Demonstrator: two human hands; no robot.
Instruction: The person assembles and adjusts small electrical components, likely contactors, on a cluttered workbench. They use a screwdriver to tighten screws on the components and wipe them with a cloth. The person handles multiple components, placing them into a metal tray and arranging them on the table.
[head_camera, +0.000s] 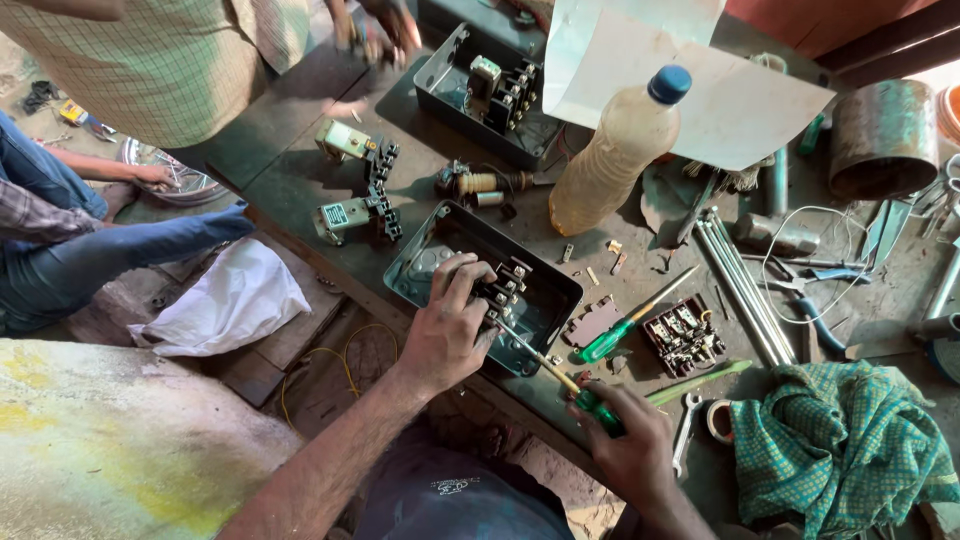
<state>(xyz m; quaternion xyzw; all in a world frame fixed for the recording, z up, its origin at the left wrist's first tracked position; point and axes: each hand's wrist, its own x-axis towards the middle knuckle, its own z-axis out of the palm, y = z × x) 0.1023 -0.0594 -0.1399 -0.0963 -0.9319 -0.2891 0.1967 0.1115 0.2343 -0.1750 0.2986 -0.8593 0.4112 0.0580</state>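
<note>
Working hands: seen from the head camera, both rest over a grey metal box (425, 262) lying open on the bench (290, 180).
Left hand (447, 330): fingers curl down onto the black switch block (503, 285) inside the box; its grip presses on the block.
Right hand (630, 450): its grip is closed around the green handle of a screwdriver (560, 378), whose tip reaches the switch block.
Box position: near the bench's front edge, just ahead of the person.
Nearby: a second green screwdriver (640, 318) lies just right of the box, beside a small brown terminal block (683, 335).
Farther back: a plastic bottle (615, 150) with a blue cap leans tilted, and another open box (455, 95) sits behind it.
Right side: a green checked cloth (840, 445) lies bunched by a wrench (686, 430).
Top left: another person in a checked shirt (170, 60).
</note>
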